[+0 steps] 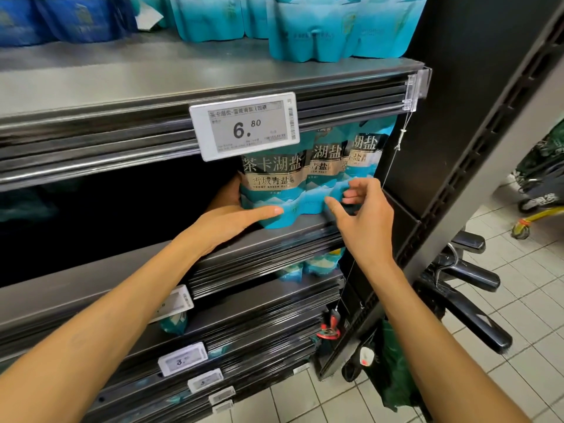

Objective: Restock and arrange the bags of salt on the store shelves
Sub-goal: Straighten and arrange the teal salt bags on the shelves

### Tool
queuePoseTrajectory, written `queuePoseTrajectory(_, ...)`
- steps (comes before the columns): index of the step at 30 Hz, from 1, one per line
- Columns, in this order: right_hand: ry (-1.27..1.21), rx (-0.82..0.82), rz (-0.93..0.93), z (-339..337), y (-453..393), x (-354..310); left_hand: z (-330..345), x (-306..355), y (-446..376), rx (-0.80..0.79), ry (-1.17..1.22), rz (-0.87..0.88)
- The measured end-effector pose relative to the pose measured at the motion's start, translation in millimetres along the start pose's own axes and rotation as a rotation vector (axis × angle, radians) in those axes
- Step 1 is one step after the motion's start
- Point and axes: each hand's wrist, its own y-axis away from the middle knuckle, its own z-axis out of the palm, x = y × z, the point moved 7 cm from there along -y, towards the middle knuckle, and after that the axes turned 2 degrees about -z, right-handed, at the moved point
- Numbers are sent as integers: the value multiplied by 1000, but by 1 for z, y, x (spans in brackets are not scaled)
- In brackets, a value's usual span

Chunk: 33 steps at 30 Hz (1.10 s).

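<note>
Your left hand lies flat against the leftmost salt bag, holding nothing; your right hand, loosely curled and empty, hovers just right of the upright row.

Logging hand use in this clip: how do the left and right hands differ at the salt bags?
The left hand lies flat with its thumb across the leftmost bag, its fingers hidden behind it. The right hand is loosely curled before the bags to the right; whether it holds one is unclear. Both are bare, at the same shelf.
</note>
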Motion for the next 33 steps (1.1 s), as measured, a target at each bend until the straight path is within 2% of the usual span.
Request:
queuePoseTrajectory(5, -24, 48, -3, -9, 20, 2, -9, 3, 22, 92, -161, 36)
queuePoseTrajectory(12, -145, 15, -40, -11, 56, -11, -31, -2, 78, 262, -36, 146)
queuePoseTrajectory(15, -254, -65, -8, -4, 72, -17, -46, 2, 117, 396, 31, 247)
queuePoseTrajectory(18, -341, -212, 17, 10, 101, -22, -56, -4, 173, 521, 35, 318)
queuePoseTrajectory(20, -393, -425, 56, 51, 144, -32, -74, -37, 233, 645, 3, 216)
queuePoseTrajectory(26, -462, -568, 202, 72, 186, -10, -53, -110, 279, 720, 33, 12)
queuePoseTrajectory(33, -420, -933, 292, 121, 275, -6, -34, -215, 406, 971, 226, -368)
